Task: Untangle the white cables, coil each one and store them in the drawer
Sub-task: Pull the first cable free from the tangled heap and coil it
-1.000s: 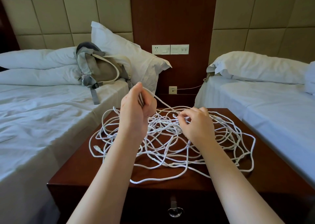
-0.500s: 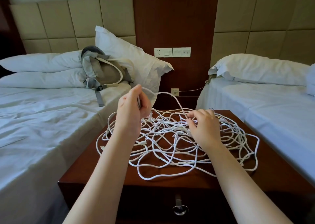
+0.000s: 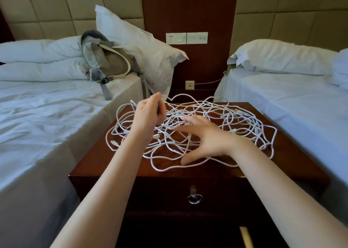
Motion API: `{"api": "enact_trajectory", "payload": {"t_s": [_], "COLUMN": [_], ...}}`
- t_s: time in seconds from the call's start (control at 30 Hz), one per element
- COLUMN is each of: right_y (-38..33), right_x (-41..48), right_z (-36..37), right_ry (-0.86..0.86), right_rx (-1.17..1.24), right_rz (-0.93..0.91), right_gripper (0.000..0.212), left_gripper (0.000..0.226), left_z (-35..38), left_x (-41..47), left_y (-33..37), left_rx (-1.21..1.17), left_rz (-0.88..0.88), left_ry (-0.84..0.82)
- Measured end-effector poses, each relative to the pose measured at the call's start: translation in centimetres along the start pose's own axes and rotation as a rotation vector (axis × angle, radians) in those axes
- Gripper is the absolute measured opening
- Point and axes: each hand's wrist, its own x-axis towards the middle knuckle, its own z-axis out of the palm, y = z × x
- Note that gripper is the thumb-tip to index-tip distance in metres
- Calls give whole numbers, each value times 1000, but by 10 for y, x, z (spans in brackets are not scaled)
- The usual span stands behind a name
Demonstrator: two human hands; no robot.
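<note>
Gripping one strand of white cables (image 3: 241,115) — left hand (image 3: 148,114), right hand (image 3: 205,140) splayed wide over the tangle

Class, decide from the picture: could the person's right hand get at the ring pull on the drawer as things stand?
Probably yes. The right hand is open and empty, spread over the white cables. The ring pull hangs uncovered on the drawer just below, with nothing in front of it.
</note>
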Motion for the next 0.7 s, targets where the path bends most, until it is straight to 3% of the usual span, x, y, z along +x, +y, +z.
{"api": "enact_trajectory", "payload": {"t_s": [0.07, 0.2, 0.3, 0.7], "right_y": [3, 11, 17, 30], "right_x": [-3, 2, 10, 40], "right_z": [9, 23, 25, 22], "right_ry": [-31, 52, 105, 136], "right_rx": [-129, -286, -290, -253], "right_rz": [-8, -26, -25, 10], "right_gripper": [89, 71, 62, 62], "left_gripper": [62, 64, 64, 63], "left_z": [-1, -3, -1, -4], "left_x": [0, 1, 2, 5], "left_y": [-2, -2, 0, -5], "left_rx": [-31, -79, -97, -104], "left_rz": [-7, 17, 17, -18], "left_ry": [-9, -18, -8, -8]}}
